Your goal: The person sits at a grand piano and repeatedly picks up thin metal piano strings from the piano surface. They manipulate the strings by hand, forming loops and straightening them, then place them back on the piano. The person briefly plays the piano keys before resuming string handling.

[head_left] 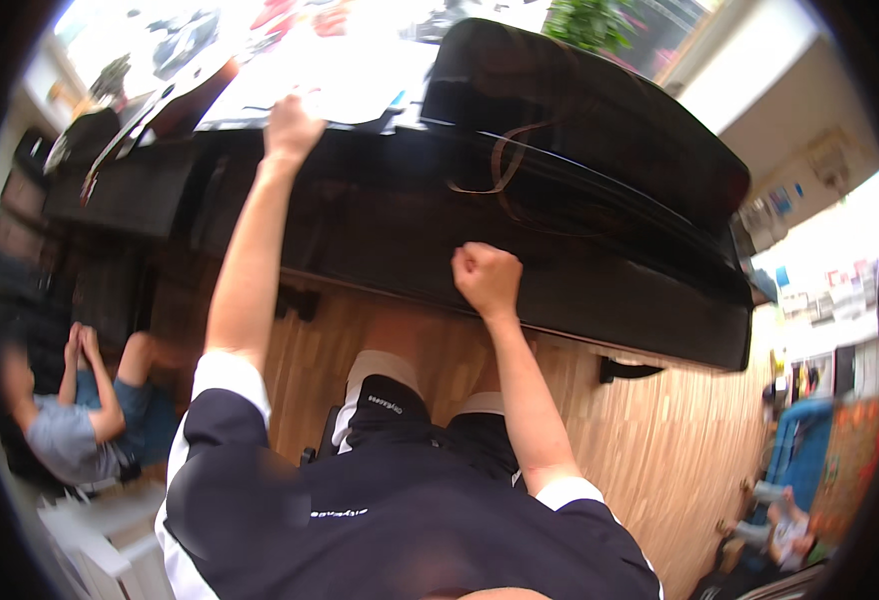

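Note:
My left hand (pixel 295 126) is closed and somewhat blurred, reaching out to the near edge of white sheets (pixel 365 95) on a long black surface (pixel 360 190). Whatever its fingers hold, if anything, is hidden. My right hand (pixel 488 278) makes a fist over the front part of that same surface, and the inside of the fist does not show. Beyond it lies a large black case-like thing (pixel 570 100) with a rounded top. A thin brown strap or cord (pixel 501 165) loops over its near side.
A guitar (pixel 160 110) lies at the far left. Beside me on the left sits a person (pixel 80 430) with hands together, near a white chair (pixel 100 545). Another person (pixel 790 530) is at the lower right by a blue seat (pixel 800 450). Wooden flooring (pixel 650 440) stretches below.

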### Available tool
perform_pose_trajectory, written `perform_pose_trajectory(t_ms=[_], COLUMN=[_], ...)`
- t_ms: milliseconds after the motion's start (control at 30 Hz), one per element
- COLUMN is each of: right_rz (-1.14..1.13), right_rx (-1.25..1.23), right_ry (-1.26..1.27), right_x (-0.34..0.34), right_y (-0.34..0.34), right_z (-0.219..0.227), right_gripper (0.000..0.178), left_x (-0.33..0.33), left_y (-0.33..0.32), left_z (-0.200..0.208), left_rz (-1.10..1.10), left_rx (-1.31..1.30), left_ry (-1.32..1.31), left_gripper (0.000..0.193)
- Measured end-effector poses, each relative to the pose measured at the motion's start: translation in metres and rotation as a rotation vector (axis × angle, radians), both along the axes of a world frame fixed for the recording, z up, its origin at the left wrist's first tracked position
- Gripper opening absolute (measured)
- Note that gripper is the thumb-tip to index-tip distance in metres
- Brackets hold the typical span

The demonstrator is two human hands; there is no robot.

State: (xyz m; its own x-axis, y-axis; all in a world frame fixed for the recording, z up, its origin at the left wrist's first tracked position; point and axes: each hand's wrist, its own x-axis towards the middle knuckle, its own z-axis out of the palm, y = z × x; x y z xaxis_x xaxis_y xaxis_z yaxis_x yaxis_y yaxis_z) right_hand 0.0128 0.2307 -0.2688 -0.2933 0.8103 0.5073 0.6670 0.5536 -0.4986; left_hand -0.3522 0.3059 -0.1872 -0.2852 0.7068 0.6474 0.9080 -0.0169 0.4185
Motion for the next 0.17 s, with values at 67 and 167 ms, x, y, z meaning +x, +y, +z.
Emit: perform_pose_trajectory(t_ms=[67, 167], right_rz=[0.036, 0.039], right_rx=[-0.025, -0.054], right_ry=[0.032, 0.016], right_x=[0.003, 0.004], right_y=[-0.001, -0.001], right_z=[0.0, -0.007], right_gripper=[0.014, 0.015], left_x=[-0.039, -0.036], left_y=[0.028, 0.103], left_z=[-0.019, -0.021], left_rz=[-0.08, -0.284], left_rx=[-0.104, -0.138], left_ry=[-0.036, 0.127], left_gripper=[0.034, 0.026])
